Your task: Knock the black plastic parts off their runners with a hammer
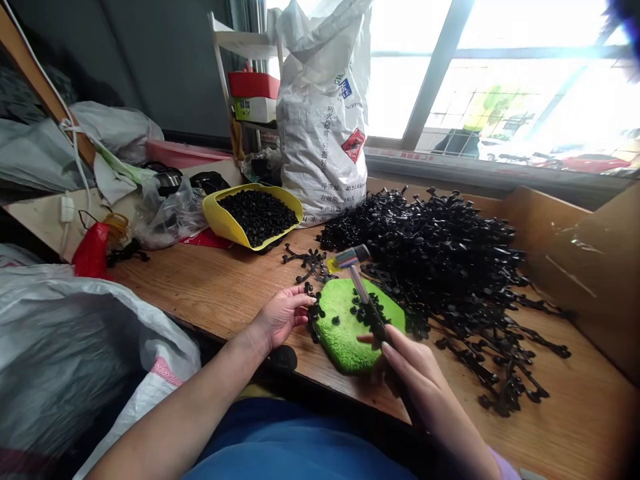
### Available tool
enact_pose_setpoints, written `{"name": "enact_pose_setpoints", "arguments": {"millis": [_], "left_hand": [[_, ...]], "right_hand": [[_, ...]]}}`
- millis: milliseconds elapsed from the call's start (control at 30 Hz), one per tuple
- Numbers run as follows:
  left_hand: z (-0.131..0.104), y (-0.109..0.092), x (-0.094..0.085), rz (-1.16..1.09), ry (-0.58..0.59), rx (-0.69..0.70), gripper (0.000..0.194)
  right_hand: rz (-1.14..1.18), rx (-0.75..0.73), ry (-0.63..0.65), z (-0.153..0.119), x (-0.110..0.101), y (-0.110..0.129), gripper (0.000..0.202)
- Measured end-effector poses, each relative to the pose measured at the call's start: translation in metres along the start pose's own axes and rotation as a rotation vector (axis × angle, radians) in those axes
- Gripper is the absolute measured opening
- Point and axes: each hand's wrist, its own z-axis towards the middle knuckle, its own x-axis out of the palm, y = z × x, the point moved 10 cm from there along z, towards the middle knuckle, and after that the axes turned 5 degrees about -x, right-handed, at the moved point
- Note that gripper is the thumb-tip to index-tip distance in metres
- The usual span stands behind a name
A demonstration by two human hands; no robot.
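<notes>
My left hand (289, 316) pinches a black rubber piece with round knobs (314, 320) at the left edge of a green fuzzy pad (345, 343). Wrapped round the dark handle of a small mallet (361, 285) is my right hand (407, 363). The mallet's head, yellow on one end and black on the other, is raised above the far part of the pad. Several small black knobs (336, 321) lie loose on the pad, some partly hidden behind the mallet's handle.
A big heap of black knobbed pieces (440, 247) fills the table's right side. Behind the pad stand a yellow scoop (225, 230) of small black parts and a tall white sack (323, 133). Cardboard (590, 260) borders the right; a white woven bag (100, 333) hangs at the left.
</notes>
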Motion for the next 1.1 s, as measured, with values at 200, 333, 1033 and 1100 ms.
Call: {"name": "enact_pose_setpoints", "arguments": {"millis": [200, 333, 1033, 1100], "left_hand": [[0.009, 0.006, 0.013, -0.035, -0.017, 0.000, 0.017], [0.009, 0.008, 0.016, -0.034, -0.042, -0.018, 0.015], [0.012, 0.005, 0.021, 0.200, -0.112, -0.024, 0.019], [0.013, 0.005, 0.021, 0.203, -0.109, -0.014, 0.021]], "right_hand": [[-0.103, 0.087, -0.104, -0.047, -0.022, -0.038, 0.037], [-0.147, 0.113, -0.147, -0.058, -0.027, -0.041, 0.033], [-0.356, -0.061, -0.185, -0.051, -0.031, -0.006, 0.020], [-0.419, -0.078, -0.200, -0.050, -0.035, -0.001, 0.017]]}}
